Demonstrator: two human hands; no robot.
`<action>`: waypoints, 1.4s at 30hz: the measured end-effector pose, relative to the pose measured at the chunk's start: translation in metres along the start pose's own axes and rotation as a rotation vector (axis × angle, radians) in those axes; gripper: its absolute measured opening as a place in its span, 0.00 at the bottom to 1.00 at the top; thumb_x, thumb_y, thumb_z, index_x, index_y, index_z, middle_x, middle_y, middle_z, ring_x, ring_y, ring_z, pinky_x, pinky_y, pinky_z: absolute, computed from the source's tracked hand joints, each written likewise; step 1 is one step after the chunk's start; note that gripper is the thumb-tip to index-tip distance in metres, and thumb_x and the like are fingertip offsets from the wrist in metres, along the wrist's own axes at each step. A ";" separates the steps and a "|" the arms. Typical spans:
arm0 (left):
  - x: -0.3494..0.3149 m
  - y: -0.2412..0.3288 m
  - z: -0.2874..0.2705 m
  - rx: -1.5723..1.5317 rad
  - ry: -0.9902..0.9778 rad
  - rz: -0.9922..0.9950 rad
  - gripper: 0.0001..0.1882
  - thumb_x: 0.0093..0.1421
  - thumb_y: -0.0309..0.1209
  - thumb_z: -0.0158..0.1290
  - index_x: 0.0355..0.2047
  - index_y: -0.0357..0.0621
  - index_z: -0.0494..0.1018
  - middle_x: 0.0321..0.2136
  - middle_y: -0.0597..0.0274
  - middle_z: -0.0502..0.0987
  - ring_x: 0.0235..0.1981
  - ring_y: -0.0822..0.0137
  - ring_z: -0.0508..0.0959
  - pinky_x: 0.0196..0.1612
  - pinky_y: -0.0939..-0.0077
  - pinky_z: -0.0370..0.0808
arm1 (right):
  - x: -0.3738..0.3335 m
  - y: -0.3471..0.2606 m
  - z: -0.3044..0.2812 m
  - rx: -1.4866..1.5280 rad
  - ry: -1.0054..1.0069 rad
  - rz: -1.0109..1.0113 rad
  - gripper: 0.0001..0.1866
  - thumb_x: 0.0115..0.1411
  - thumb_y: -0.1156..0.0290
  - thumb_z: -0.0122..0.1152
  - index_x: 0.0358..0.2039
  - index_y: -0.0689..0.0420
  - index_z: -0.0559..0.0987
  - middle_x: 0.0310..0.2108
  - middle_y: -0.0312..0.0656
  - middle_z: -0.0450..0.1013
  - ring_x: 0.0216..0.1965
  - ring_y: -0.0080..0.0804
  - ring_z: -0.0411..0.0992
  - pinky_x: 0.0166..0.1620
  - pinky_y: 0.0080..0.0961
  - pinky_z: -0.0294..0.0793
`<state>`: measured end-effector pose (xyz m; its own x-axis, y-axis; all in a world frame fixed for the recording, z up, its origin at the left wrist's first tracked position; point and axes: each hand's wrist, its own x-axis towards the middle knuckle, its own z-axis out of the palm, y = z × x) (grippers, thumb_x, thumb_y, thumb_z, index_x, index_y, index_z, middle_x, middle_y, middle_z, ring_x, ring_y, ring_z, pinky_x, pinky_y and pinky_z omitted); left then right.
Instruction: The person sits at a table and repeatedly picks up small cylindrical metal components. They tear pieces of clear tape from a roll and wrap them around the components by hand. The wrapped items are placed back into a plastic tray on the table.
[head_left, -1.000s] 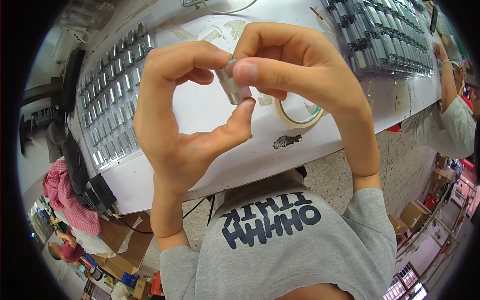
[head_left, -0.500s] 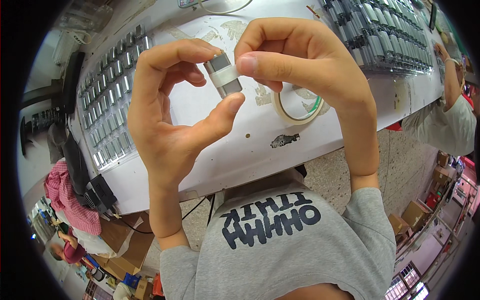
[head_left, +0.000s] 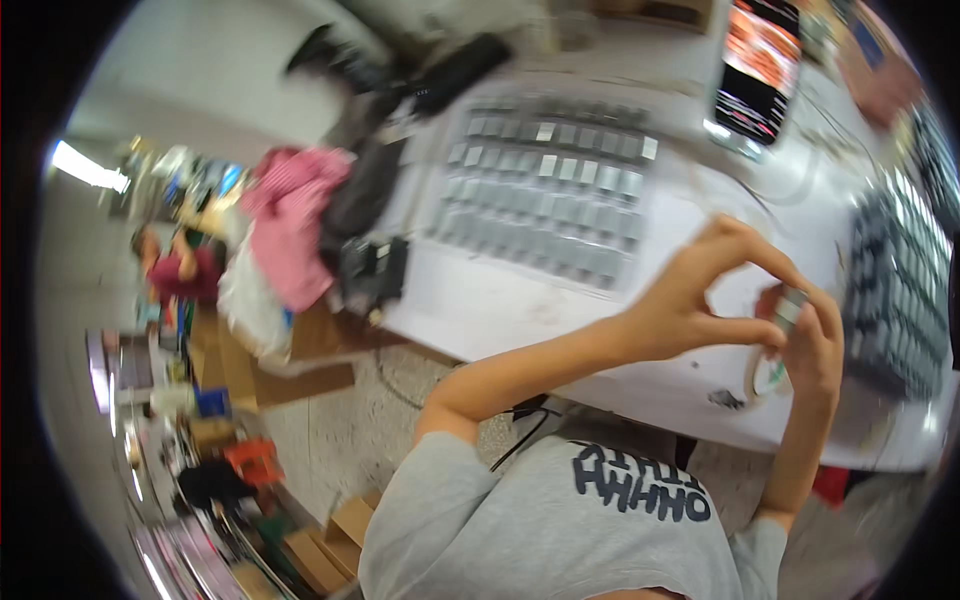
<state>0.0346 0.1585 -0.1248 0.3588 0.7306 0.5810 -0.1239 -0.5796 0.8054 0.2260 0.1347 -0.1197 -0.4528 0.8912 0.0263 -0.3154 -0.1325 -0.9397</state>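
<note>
A small silver-grey rectangular block (head_left: 790,308) with a pale band sits between my hands, above the right part of the table. My left hand (head_left: 690,295) comes in from the left, its thumb and forefinger curved into a ring and pinching the block. My right hand (head_left: 818,345) is closed against the block from the right, with its fingers partly hidden. Just below the hands lies a roll of tape (head_left: 752,375), half covered by my right hand. Motion blur hides how the band sits on the block.
A clear tray of grey blocks (head_left: 540,190) lies at the table's left. Stacked trays of similar pieces (head_left: 895,290) stand at the right. A lit phone (head_left: 757,75) leans at the back. A pink checked cloth (head_left: 290,220) hangs beside the table's left end. Another person's hand (head_left: 880,75) shows far right.
The view has swung left, so the table and hands now appear farther right. My hands have come closer together around the block, with my right fingers now further over it.
</note>
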 end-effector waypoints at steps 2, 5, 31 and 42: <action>0.000 0.001 0.003 -0.053 0.008 -0.036 0.22 0.43 0.34 0.64 0.41 0.47 0.72 0.41 0.64 0.72 0.44 0.65 0.67 0.51 0.71 0.58 | 0.001 0.014 -0.006 0.043 0.053 -0.029 0.22 0.59 0.59 0.51 0.45 0.66 0.72 0.36 0.46 0.73 0.27 0.25 0.70 0.26 0.14 0.68; -0.001 0.004 -0.001 0.202 0.082 0.002 0.21 0.44 0.34 0.62 0.41 0.49 0.73 0.45 0.60 0.69 0.45 0.62 0.66 0.51 0.71 0.58 | 0.005 0.017 -0.002 -0.073 0.203 0.010 0.22 0.60 0.58 0.50 0.43 0.67 0.72 0.35 0.44 0.72 0.26 0.22 0.68 0.26 0.13 0.65; -0.005 0.005 -0.001 0.679 0.065 -0.028 0.18 0.43 0.22 0.60 0.37 0.38 0.70 0.33 0.60 0.70 0.32 0.65 0.67 0.37 0.73 0.65 | 0.029 0.014 -0.002 -0.391 -0.129 -0.154 0.21 0.60 0.55 0.49 0.23 0.62 0.75 0.16 0.37 0.69 0.20 0.23 0.67 0.24 0.22 0.66; 0.003 0.011 -0.001 0.670 -0.082 -0.066 0.18 0.46 0.23 0.56 0.39 0.38 0.68 0.36 0.60 0.70 0.35 0.66 0.67 0.40 0.72 0.63 | 0.023 0.008 -0.012 -0.330 -0.039 -0.183 0.18 0.57 0.59 0.53 0.20 0.61 0.74 0.13 0.32 0.64 0.16 0.18 0.60 0.20 0.20 0.58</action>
<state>0.0335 0.1545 -0.1137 0.4183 0.7579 0.5006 0.4913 -0.6523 0.5771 0.2231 0.1595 -0.1304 -0.4470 0.8693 0.2109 -0.1115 0.1798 -0.9774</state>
